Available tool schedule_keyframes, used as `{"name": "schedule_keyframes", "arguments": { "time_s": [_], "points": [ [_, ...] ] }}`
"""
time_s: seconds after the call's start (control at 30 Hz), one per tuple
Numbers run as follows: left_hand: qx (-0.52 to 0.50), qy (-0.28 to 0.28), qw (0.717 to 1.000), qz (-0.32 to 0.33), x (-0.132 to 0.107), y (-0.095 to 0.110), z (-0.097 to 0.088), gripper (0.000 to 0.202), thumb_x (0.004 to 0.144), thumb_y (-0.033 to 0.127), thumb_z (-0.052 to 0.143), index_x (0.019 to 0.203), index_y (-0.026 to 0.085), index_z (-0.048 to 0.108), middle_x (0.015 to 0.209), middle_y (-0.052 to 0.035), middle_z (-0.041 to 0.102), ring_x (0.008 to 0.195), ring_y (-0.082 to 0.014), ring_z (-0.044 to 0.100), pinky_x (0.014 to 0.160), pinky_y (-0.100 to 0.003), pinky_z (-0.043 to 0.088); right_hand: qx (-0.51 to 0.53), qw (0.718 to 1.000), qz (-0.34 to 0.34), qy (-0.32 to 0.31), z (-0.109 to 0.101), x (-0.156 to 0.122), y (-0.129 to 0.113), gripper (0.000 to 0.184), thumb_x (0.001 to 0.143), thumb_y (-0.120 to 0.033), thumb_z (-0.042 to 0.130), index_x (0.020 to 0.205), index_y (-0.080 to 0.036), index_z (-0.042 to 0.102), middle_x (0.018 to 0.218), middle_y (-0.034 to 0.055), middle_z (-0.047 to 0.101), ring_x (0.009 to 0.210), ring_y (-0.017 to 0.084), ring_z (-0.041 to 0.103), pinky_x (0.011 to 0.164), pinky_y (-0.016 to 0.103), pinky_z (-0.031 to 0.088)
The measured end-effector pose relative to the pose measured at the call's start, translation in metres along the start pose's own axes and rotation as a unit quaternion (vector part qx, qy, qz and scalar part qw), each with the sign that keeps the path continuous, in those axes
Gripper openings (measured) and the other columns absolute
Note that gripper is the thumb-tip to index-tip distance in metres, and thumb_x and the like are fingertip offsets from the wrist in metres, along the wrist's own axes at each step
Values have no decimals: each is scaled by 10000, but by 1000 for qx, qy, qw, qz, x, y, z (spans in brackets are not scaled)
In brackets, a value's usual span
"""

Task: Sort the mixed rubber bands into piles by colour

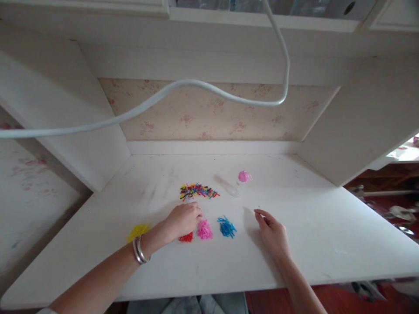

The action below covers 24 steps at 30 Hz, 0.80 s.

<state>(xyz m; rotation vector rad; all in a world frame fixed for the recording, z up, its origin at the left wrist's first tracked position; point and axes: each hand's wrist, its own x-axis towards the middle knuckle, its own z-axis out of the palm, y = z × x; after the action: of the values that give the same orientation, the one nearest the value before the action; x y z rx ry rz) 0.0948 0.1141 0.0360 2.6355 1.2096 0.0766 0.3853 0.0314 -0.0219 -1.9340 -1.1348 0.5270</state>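
The left hand [183,217] is bent over the bench [294,213], its fingers curled narrow and pointing down, with the tips just at the far edge of a loose pile of small, bright pink, band-like pieces [204,230]; whether those tips hold a piece, I cannot tell, since the knuckles hide them; the right hand [273,235] rests to the right of a pile of small blue band-like pieces [227,227], thumb and forefinger drawn close together, and the view is too small to show whether anything sits between them.

A small heap of red band-like pieces [186,237] lies just beside the pink pile, partly under the left hand; a pile of thin yellow band-like pieces [135,232] lies behind the left wrist; beyond the left hand spreads a heap of mixed-colour pieces [198,191], with a small clear bottle with a pink cap [244,176] upright to its right.

Handling pieces this light calls, I judge, for fingertips alone; keep the left wrist raised so that it does not drag the red or yellow pieces; approach from above, with little sideways sweep, since the red and pink piles lie close enough to mingle.
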Motion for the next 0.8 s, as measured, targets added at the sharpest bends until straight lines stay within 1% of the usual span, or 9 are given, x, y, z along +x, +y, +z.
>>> {"name": "schedule_keyframes", "arguments": {
  "time_s": [0.13,0.3,0.4,0.47,0.57,0.63,0.73,0.8],
  "points": [
    [1,1,1000,-2,0,0,-1,284,876,318,402,842,252,677,897,-28,636,785,-159,605,689,-274,442,8,1000,2,4,1,-1,-1,484,798,-556,435,1000,-189,677,547,-16,547,459,111,431,462,223,303],
    [-21,9,1000,-6,-1,0,-4,334,876,220,359,1035,297,643,997,-18,637,873,-163,593,734,-274,440,14,1000,3,1,2,0,0,484,796,-552,439,1000,-184,676,556,-13,543,456,107,417,453,220,294],
    [-22,-15,1000,-1,0,1,-2,440,822,126,373,1136,336,600,1010,-21,631,843,-164,596,709,-268,439,12,1000,1,2,3,0,1,486,794,-554,443,1000,-180,676,545,-13,533,459,109,417,454,218,293],
    [-14,-36,999,1,2,1,0,502,777,88,393,1163,344,584,1012,-28,625,813,-165,599,687,-264,437,12,1000,2,2,2,0,2,495,793,-557,440,1004,-177,675,543,-14,531,454,108,413,448,217,289],
    [-2,-53,999,3,3,1,2,486,754,84,408,1114,337,615,1010,-31,616,781,-166,603,664,-265,432,15,1000,4,-6,2,-1,1,501,793,-557,433,1011,-175,672,577,-4,559,460,110,426,448,216,296],
    [-1,-48,999,0,2,0,3,441,773,94,397,1070,317,633,1011,-32,614,794,-166,604,671,-265,431,12,1000,2,-7,1,-1,0,493,794,-553,432,1009,-180,672,596,1,573,477,114,446,462,217,310],
    [-13,-35,999,-8,-1,-4,2,348,835,168,378,1018,295,645,1002,-27,619,834,-163,602,705,-264,433,7,1000,-2,-5,1,0,0,491,795,-554,431,1008,-183,671,600,2,575,491,119,460,474,219,319],
    [-16,-40,999,-12,-3,-9,-1,306,861,230,376,986,294,648,999,-15,624,857,-161,602,722,-263,435,1,1000,-1,-14,1,0,1,491,799,-556,426,1009,-186,669,577,-4,561,485,121,454,469,220,311]
  ]
}}
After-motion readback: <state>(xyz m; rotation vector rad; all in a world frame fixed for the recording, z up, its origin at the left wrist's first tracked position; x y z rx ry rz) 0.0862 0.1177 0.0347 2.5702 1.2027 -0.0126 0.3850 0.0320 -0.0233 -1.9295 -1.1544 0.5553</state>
